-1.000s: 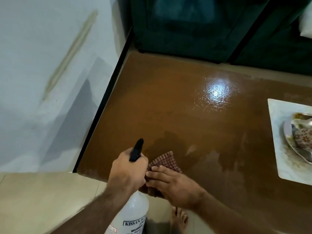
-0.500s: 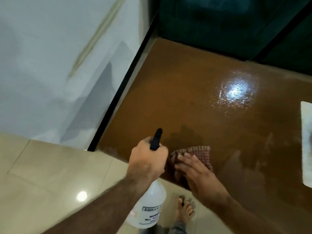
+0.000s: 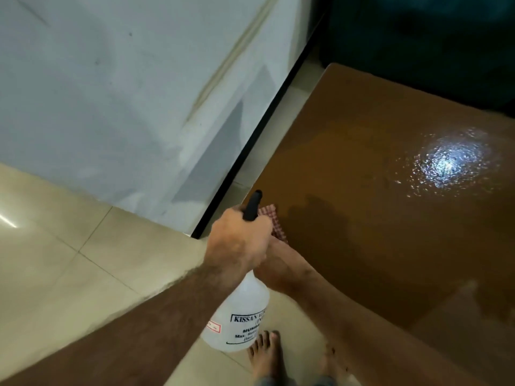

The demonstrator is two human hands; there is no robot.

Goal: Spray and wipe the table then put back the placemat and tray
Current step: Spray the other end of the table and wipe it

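pale floor tiles [image 3: 55,246] fill the near left, with bare feet [image 3: 266,355] at the bottom edge, and a brown glossy surface [image 3: 376,218] runs from the near right toward the far right. nearest the camera, the left hand [image 3: 238,240] is wrapped tight around the neck of a white spray bottle [image 3: 239,319], whose body hangs down off the near left corner of the surface and whose black nozzle [image 3: 252,206] sticks up past the knuckles. just behind and partly hidden under it, the right hand [image 3: 278,267] reaches to that same corner and presses on a red checked cloth [image 3: 276,224]; only a small part of the cloth shows, and i cannot tell how the fingers lie on it. farther out, droplets [image 3: 448,162] glitter where a light reflects on the surface, so that far right patch looks sprayed and not yet wiped. beyond the left edge stands a white wall [image 3: 125,93] with a dark skirting strip [image 3: 259,151], and a dark green shape [image 3: 418,37] sits at the far end.

as a judgement, spraying seems largely done and wiping is under way at the near left corner, with the wet far part left to do. the placemat and tray are out of view, so putting them back is not yet done.
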